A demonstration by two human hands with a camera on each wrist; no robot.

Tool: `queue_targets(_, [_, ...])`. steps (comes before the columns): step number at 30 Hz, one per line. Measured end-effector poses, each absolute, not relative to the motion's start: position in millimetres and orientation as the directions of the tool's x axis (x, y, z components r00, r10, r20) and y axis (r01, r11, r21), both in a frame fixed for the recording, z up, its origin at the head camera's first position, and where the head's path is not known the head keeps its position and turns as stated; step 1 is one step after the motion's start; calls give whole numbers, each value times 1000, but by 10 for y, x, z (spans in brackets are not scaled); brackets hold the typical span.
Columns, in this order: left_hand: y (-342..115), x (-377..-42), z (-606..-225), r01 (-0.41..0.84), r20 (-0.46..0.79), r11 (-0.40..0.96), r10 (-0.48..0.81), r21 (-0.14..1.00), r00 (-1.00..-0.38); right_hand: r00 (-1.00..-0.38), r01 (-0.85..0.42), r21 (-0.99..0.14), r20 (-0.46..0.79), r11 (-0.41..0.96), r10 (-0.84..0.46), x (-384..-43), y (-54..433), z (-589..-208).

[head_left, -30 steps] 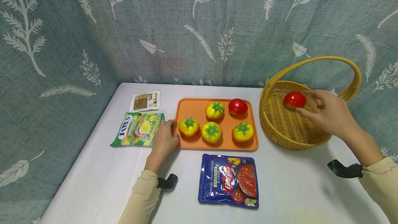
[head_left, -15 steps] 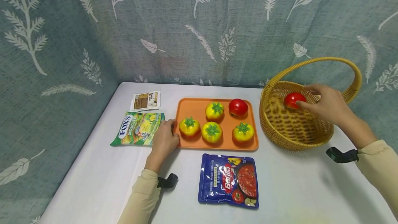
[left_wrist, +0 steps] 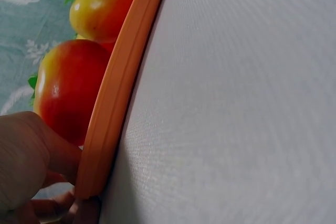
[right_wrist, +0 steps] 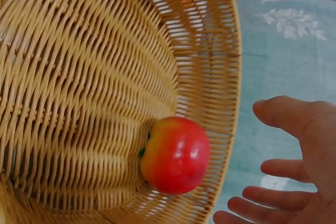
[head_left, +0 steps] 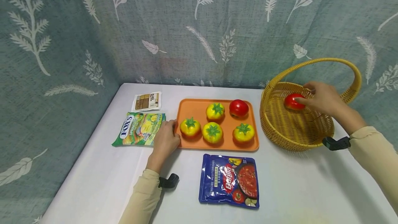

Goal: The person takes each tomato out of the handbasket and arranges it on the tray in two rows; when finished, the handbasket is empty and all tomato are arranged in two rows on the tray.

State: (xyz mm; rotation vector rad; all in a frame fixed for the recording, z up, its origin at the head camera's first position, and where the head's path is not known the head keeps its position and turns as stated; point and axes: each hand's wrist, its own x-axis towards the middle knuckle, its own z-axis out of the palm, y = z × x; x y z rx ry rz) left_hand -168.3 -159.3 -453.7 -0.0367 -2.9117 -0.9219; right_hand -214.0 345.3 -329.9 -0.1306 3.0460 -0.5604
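My left hand [head_left: 167, 139] grips the left edge of an orange tray [head_left: 192, 105], thumb on the inner side and fingers at the outside of the rim. On the tray sit several tomato-like fruits, yellow on top with green leaves and red below; one red fruit [head_left: 238, 108] lies leaves down. My right hand [head_left: 324, 98] hovers over a wicker basket [head_left: 289, 130], fingers spread and loosely bent. Beneath it, a red fruit [right_wrist: 176, 156] rests inside the basket against the wall, apart from the fingers in the right wrist view.
A blue Barilla sauce pouch [head_left: 229, 181] lies in front of the tray. Left of the tray are a green Fox's candy bag [head_left: 140, 129] and a small brown-and-white packet [head_left: 147, 101]. The basket's tall handle [head_left: 314, 61] arches over its opening.
My right hand and forearm have shifted a little to the left and away from me over the basket. The fruit in the basket stays in place. My left hand keeps its hold on the tray.
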Motion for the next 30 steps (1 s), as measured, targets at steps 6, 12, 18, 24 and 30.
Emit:
queue_targets(6, [-1549,-1684,-4518,52,95,833,-1,551,-995,-995,-51,-340,-67,939,-78,-2211,3512,-3385])
queue_targets(12, [-1551,-1673,-4521,44,93,839,-8,543,-996,-992,-57,-330,-84,942,-90,-2287,3524,-3432])
queue_targets(18, [-1553,-1672,-4533,39,82,839,-7,543,-997,-988,-48,-324,-120,945,-92,-2352,3529,-3488])
queue_targets(24, [-1559,-1670,-4518,35,81,840,-11,542,-997,-986,-55,-324,-133,944,-103,-2411,3548,-3522])
queue_targets(30, [-1565,-1665,-4514,38,91,835,-14,549,-996,-985,-58,-328,-135,943,-108,-2479,3553,-3587])
